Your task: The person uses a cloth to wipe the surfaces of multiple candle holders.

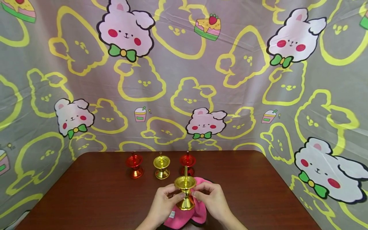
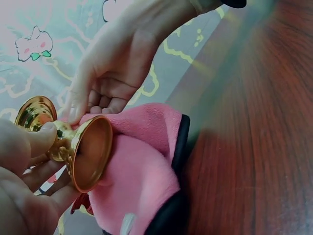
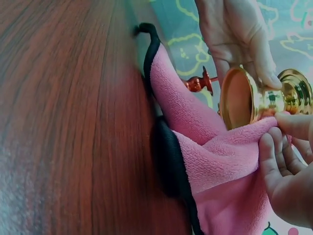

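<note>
Over the near part of the table, my left hand (image 1: 163, 202) grips a shiny gold candle holder (image 1: 185, 204) by its narrow stem. The holder stands upright in the head view, its dish and thin spike on top. A pink cloth (image 2: 142, 171) with black edging hangs beside and beneath its flared base. My right hand (image 1: 213, 199) pinches a fold of the cloth between thumb and fingers, against the stem. In the right wrist view, the cloth (image 3: 220, 156) touches the holder (image 3: 238, 100) just above the base. Some left-hand fingers are hidden behind the holder.
Along the back of the brown table (image 1: 95, 191) stand a red candle holder (image 1: 135, 171), a gold candle holder (image 1: 162, 173) and another red candle holder (image 1: 187, 159), partly hidden behind the held one. A patterned curtain (image 1: 161, 134) surrounds the table's back and sides.
</note>
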`<state>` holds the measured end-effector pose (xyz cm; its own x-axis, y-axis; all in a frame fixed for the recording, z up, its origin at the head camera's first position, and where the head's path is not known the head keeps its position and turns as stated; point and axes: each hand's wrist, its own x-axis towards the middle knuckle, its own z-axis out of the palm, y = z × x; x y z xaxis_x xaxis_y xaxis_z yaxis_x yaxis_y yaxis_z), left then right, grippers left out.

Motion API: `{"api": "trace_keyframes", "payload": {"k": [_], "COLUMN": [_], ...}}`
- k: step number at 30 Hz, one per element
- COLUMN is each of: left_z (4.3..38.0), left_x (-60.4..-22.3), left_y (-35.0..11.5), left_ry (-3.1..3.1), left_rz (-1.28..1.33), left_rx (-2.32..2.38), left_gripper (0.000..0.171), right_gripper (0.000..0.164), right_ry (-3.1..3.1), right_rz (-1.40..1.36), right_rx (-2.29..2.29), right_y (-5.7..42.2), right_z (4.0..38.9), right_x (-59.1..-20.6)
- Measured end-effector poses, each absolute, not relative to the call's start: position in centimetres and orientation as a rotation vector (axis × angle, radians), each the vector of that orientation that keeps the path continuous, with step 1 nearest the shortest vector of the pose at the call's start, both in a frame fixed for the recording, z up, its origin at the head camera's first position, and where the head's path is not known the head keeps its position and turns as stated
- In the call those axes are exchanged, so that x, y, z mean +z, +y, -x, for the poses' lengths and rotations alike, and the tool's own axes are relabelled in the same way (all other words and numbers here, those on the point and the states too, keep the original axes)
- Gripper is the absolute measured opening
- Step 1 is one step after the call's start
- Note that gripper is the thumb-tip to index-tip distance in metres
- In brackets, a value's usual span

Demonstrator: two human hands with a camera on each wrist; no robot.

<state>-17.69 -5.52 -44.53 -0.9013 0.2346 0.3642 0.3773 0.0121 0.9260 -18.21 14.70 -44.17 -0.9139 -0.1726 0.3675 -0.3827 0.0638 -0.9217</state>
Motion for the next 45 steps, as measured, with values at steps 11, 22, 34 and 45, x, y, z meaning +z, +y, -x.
{"api": "trace_keyframes", "payload": {"k": [11,22,34,45], "left_z": [18.3,18.7,18.8,18.3], "left_x": [-45.1,-45.8,-45.8,-45.7], "left_y": [-4.7,-4.8,-4.6,-4.6], "left_ry": [-2.157,-2.169,-2.132,-2.153], "left_rz": [0.472,0.400,0.374,0.359], "left_rx": [-1.863,-1.880,-1.947,-1.996], "left_gripper": [0.012,0.016,0.015,0.019], "right_gripper": [0.005,0.005,0.035,0.041], "right_ry": [-2.198,-2.265,-2.248,-2.271], "right_rz": [-0.456,-0.630,-0.480,-0.490], "right_rx": [1.968,1.899,1.935,1.869], "right_y": [13.6,12.8,12.8,13.5], "right_z": [17.4,17.1,17.0,17.5], "right_x": [-43.7,-43.7,-43.4,-43.6]}}
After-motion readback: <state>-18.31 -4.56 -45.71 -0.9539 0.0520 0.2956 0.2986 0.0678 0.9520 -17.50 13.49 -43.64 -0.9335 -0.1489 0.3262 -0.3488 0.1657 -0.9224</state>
